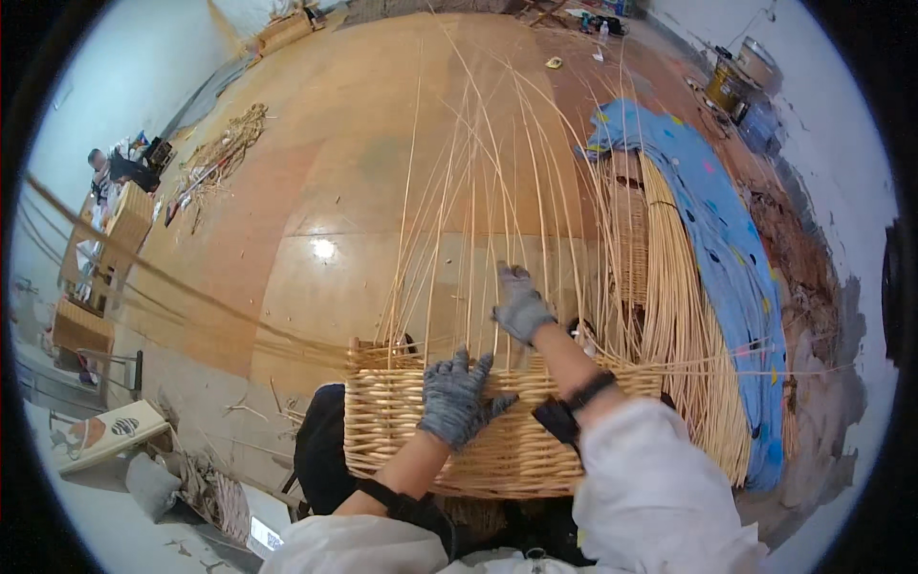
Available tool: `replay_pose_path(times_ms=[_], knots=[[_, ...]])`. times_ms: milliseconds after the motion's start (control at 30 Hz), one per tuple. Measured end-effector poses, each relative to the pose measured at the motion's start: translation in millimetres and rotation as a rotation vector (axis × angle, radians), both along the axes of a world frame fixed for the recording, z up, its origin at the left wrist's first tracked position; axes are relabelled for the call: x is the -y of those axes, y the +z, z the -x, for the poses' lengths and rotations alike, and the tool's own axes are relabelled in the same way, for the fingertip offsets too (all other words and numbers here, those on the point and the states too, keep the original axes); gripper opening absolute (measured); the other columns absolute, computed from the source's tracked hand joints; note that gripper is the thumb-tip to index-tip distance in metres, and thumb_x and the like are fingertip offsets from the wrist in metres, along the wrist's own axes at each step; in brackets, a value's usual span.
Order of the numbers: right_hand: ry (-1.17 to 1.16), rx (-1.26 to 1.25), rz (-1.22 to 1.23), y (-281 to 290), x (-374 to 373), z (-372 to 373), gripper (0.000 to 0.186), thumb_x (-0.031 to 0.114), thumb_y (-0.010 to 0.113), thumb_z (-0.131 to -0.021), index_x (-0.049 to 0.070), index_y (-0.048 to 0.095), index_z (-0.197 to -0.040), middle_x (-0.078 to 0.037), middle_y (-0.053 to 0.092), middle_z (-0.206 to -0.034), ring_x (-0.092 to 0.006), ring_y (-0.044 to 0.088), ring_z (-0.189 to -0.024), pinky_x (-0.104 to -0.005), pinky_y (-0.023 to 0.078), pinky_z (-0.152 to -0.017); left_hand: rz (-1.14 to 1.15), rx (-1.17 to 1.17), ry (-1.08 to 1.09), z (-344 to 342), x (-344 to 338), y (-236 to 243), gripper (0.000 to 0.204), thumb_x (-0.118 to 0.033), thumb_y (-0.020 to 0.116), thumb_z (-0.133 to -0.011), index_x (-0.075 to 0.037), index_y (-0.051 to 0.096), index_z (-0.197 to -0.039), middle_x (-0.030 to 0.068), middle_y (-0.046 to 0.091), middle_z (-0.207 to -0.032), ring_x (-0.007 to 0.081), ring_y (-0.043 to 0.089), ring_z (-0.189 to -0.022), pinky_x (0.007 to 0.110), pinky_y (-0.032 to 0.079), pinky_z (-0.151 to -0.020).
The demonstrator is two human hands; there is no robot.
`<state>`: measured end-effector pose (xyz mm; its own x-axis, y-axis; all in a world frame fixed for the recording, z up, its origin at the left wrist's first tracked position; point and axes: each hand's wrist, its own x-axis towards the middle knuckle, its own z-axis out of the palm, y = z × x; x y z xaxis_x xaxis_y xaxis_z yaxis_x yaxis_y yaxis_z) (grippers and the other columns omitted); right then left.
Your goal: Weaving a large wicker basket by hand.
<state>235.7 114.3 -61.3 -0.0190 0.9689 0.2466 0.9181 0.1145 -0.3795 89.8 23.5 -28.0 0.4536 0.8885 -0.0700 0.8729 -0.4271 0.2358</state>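
A half-woven wicker basket (535, 459) lies across my lap, its tan canes packed in tight rows. Long loose canes (543, 206) fan out from its far edge over the floor. My left hand (457, 397), in a grey glove, rests on the woven side near that edge with its fingers spread. Beyond the edge, my right hand (523, 306), gloved the same way, reaches in among the long canes. Its fingers are stretched out and I see no cane gripped in them. Both wrists wear dark straps.
To the right lies a thick bundle of canes (669, 325) beside a blue patterned cloth (712, 210). A scrap pile of canes (225, 143) sits far left. Wicker boxes (129, 220) stand along the left wall. Containers (741, 81) stand at the far right wall.
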Motion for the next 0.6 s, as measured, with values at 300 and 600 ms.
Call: replay_pose_path(times_ms=[300, 600], knots=[[-0.198, -1.772, -0.055, 14.3, 160.4, -56.6, 0.011, 0.011, 0.047, -0.083, 0.007, 0.044, -0.093, -0.006, 0.048, -0.061, -0.0159, 0.051, -0.054, -0.0356, 0.051, -0.059, 0.043, 0.153, 0.024, 8.5, 16.8, 5.9, 0.038, -0.044, 0.061, -0.067, -0.015, 0.062, -0.092, 0.0103, 0.056, -0.085, 0.0247, 0.052, -0.084, 0.039, 0.034, -0.082], [-0.247, -2.007, -0.017, -17.6, 135.0, -84.8, 0.017, 0.023, 0.048, -0.084, 0.007, 0.053, -0.082, -0.009, 0.057, -0.066, -0.0240, 0.057, -0.059, -0.0390, 0.050, -0.057, 0.488, 0.466, 0.385, -48.3, -37.1, -3.2, 0.024, -0.019, 0.052, -0.077, -0.007, 0.055, -0.098, 0.0194, 0.056, -0.093, 0.0272, 0.056, -0.083, 0.034, 0.045, -0.070]])
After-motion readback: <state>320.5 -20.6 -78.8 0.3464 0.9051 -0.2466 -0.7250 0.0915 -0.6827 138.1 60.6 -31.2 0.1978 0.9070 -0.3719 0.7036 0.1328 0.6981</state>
